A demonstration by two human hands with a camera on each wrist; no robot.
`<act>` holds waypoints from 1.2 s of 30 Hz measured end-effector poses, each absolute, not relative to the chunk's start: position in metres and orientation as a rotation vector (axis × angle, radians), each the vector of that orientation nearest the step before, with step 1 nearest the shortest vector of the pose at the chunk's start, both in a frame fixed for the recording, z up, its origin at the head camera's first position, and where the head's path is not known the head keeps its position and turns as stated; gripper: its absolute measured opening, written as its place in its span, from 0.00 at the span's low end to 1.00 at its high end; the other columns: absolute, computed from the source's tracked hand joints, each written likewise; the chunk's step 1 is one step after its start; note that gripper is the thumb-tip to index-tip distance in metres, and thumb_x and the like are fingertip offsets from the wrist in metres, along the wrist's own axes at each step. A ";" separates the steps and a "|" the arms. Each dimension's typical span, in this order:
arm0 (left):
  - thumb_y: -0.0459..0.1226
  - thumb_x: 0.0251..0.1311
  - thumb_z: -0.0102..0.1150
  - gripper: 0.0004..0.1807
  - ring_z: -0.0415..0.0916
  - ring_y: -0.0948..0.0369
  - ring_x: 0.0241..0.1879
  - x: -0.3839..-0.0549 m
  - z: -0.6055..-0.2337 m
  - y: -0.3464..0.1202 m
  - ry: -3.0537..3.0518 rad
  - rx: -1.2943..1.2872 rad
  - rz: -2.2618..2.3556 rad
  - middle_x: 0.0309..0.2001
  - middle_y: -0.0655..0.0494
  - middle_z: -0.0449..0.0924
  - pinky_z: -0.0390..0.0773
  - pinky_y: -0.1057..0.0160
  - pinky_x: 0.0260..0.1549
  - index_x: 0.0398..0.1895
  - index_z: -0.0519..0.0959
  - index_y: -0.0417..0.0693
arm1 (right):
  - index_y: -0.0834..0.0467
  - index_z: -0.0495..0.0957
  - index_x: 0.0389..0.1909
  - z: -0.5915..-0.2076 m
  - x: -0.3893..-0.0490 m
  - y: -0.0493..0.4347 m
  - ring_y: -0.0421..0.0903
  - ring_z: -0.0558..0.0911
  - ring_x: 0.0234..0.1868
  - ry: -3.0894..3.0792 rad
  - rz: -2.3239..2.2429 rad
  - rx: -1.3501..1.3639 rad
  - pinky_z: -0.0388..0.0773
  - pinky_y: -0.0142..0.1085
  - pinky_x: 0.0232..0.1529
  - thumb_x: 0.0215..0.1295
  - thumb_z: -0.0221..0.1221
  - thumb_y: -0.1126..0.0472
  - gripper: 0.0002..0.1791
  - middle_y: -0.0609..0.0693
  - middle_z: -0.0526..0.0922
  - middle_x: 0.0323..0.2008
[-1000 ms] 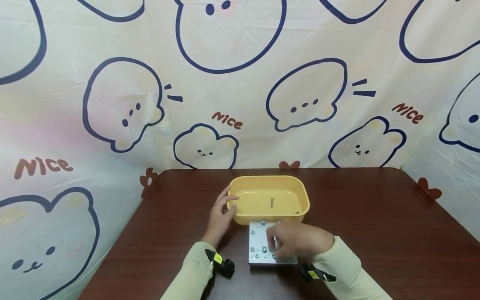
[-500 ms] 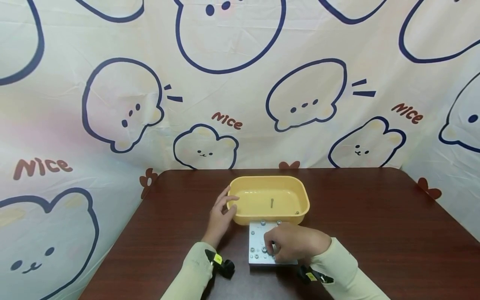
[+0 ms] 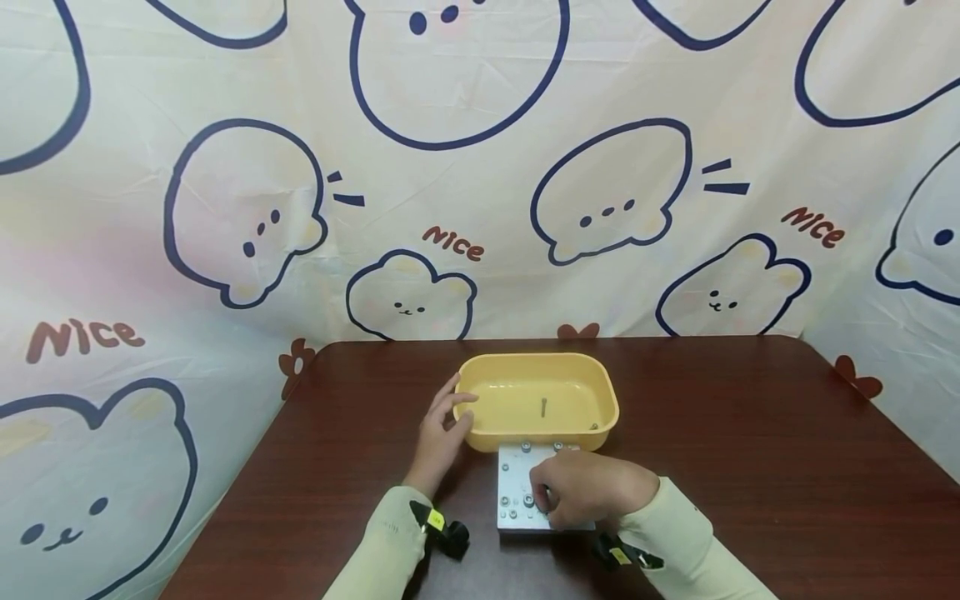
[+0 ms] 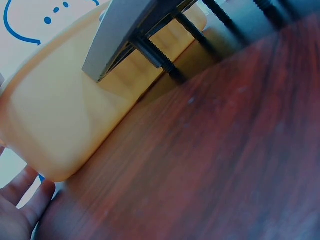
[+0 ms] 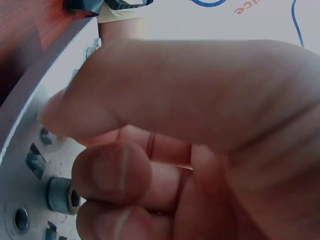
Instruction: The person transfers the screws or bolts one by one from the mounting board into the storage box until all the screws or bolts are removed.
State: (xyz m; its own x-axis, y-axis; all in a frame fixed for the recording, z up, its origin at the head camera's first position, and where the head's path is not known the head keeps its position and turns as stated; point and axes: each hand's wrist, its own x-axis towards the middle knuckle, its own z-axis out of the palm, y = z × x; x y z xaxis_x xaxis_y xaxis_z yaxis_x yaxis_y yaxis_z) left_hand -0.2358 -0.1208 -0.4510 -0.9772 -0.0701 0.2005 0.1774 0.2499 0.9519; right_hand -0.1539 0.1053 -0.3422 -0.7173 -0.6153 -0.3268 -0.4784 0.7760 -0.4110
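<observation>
My left hand [image 3: 437,435] rests at the left end of the yellow bin [image 3: 540,439], fingers over the rim; in the left wrist view its fingertips [image 4: 42,187] meet the bin's corner. A silver metal plate [image 3: 516,483] with several bolts stands in front of the bin. Over the plate's right half, my right hand [image 3: 592,485] has its fingers curled, thumb and forefinger pinching at a small bolt [image 5: 47,136] that the thumb tip mostly covers. A larger socket-head bolt [image 5: 62,195] sits beside the curled fingers.
One loose bolt [image 3: 543,407] lies on the bin's floor, with a small metal piece [image 3: 595,426] near its right corner. Threaded shanks [image 4: 190,27] reach down below the raised plate. Everything stands on a dark brown table [image 3: 720,433] before a patterned cloth [image 3: 510,183].
My right hand has shifted slightly left over the plate, with its fingertips still down at it. The left hand, the bin and the plate stay in place.
</observation>
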 end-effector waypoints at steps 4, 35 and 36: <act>0.39 0.61 0.56 0.12 0.51 0.62 0.71 -0.236 -0.451 -0.120 -2.317 -0.105 -1.802 0.68 0.80 0.58 0.67 0.51 0.62 0.48 0.82 0.55 | 0.48 0.74 0.26 -0.342 -0.153 0.105 0.39 0.72 0.25 2.529 -0.396 -0.822 0.73 0.32 0.23 0.52 0.66 0.61 0.09 0.41 0.73 0.24; 0.39 0.61 0.56 0.13 0.51 0.62 0.71 -0.234 -0.449 -0.119 -2.321 -0.085 -1.800 0.68 0.80 0.58 0.67 0.50 0.62 0.48 0.82 0.55 | 0.48 0.74 0.25 -0.341 -0.154 0.104 0.40 0.72 0.24 2.557 -0.358 -0.807 0.72 0.32 0.24 0.52 0.65 0.60 0.08 0.41 0.74 0.23; 0.39 0.61 0.56 0.13 0.51 0.62 0.71 -0.234 -0.449 -0.119 -2.323 -0.083 -1.802 0.68 0.80 0.58 0.67 0.50 0.62 0.48 0.82 0.56 | 0.48 0.74 0.26 -0.341 -0.154 0.104 0.40 0.72 0.24 2.558 -0.359 -0.804 0.71 0.32 0.24 0.52 0.65 0.59 0.08 0.41 0.74 0.23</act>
State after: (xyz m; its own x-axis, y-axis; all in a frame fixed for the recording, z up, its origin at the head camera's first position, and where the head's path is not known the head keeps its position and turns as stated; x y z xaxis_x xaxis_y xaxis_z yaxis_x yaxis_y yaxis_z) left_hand -0.2341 -0.1195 -0.4494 -0.9783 -0.0780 0.1919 0.1665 0.2553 0.9524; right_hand -0.1542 0.1038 -0.3414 -0.7377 -0.5918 -0.3248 -0.4797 0.7981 -0.3647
